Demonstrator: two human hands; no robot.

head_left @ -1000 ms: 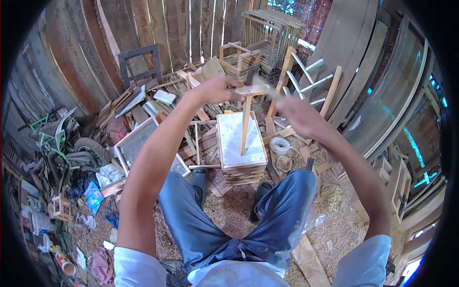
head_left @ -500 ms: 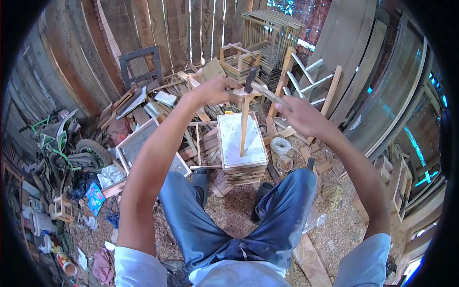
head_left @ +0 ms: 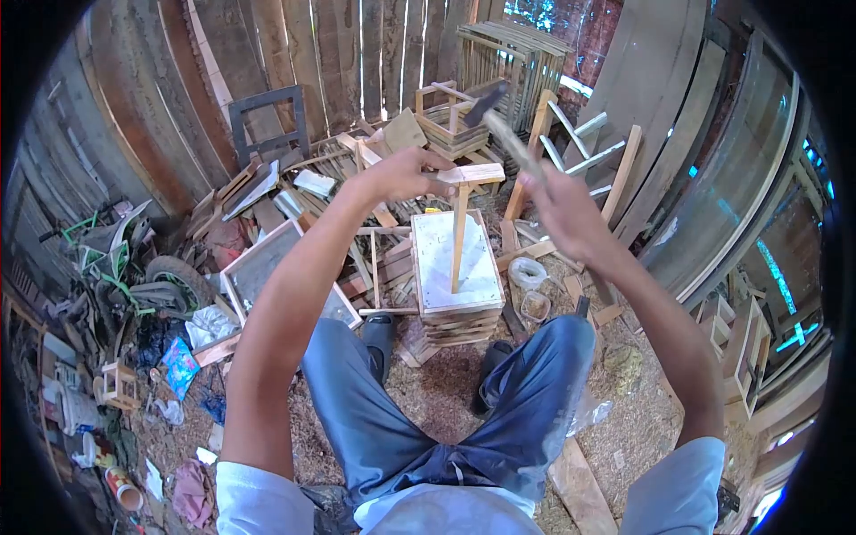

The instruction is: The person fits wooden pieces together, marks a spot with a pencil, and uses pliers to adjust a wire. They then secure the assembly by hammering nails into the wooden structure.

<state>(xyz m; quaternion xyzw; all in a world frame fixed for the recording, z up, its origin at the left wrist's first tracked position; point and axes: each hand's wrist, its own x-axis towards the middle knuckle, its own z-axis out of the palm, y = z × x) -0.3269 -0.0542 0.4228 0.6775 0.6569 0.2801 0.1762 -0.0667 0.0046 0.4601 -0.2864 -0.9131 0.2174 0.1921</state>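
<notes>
Pretty cluttered little wood shed here, with the person sitting low, knees apart, in front of a stack of wooden frames (head_left: pixel 456 314) with a pale board on top. Their left hand (head_left: pixel 403 175) is closed around the end of a short flat wooden crosspiece (head_left: pixel 473 173), holding it level on top of a thin upright stick (head_left: pixel 458 239) whose foot rests on that pale board, so the two pieces make a T shape. The right hand (head_left: pixel 563 207) is wrapped tight around the handle of a hammer (head_left: pixel 499 123), which is raised up and tilted back, its dark head well above the crosspiece and not touching it; the handle looks a bit blurred. On the ground just right of the stack there's a coil of something whitish (head_left: pixel 528 271) and a small clear container (head_left: pixel 535 306). Off to the left lies a framed panel (head_left: pixel 267 267) amid loose scrap wood, and further back stand more stacked frames (head_left: pixel 513 55) against the plank wall (head_left: pixel 339 53). Sawdust and shavings cover the floor around the person's dark shoes.
</notes>
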